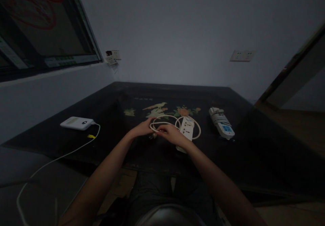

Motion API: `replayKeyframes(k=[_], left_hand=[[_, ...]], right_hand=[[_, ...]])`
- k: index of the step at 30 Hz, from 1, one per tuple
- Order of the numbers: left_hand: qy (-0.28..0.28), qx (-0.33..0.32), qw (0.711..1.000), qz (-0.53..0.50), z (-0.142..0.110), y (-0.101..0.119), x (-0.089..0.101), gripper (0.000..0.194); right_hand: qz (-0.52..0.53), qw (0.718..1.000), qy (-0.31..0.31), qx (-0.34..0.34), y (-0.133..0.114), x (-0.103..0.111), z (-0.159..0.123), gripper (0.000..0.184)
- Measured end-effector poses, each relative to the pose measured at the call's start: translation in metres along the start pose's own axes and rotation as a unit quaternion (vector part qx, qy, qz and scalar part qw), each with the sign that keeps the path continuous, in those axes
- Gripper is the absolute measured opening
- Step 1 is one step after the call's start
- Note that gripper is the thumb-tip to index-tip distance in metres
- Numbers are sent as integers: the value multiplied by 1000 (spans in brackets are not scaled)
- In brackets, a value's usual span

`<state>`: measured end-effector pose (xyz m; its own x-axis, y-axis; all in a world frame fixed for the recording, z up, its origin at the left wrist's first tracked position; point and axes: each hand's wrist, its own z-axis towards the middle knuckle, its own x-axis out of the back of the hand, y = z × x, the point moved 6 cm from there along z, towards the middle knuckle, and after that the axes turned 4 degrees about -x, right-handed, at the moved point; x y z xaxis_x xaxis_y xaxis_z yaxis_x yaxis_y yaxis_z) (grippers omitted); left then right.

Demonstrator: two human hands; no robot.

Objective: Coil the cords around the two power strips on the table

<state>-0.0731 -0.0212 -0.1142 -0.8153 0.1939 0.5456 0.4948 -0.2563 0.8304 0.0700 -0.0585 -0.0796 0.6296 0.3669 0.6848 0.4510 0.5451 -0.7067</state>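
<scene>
A white power strip (188, 128) lies on the dark table in front of me, its pale cord (166, 116) looped beside and around it. My left hand (143, 128) is closed on the left end of the cord loops. Close by, my right hand (170, 133) pinches the same cord with thumb and fingers, just left of the strip. Below my hands hangs the cord's plug end (153, 136), partly hidden and dim. My right wrist covers part of the strip's near end.
On the right lies a second power strip (222, 124), its cord wrapped around it. A white power bank (77, 123) with a white cable (68, 154) lies at the left. The black table (122, 94) has a painted bird and flowers. Wall sockets (242, 55) sit behind.
</scene>
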Motion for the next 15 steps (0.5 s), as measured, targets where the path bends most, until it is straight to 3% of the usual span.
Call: replayKeyframes(k=[3, 6, 11, 15], left_hand=[[-56, 9, 998, -7, -2, -1, -1, 80], [-68, 18, 997, -32, -4, -3, 4, 81], [-2, 50, 999, -6, -1, -19, 26, 78], [54, 48, 993, 89, 3, -24, 40, 57]], right_hand=[[2, 1000, -9, -7, -1, 4, -3, 18], [38, 998, -41, -11, -1, 8, -6, 20], [73, 990, -117, 8, -3, 7, -12, 19], [66, 977, -203, 16, -2, -6, -17, 17]])
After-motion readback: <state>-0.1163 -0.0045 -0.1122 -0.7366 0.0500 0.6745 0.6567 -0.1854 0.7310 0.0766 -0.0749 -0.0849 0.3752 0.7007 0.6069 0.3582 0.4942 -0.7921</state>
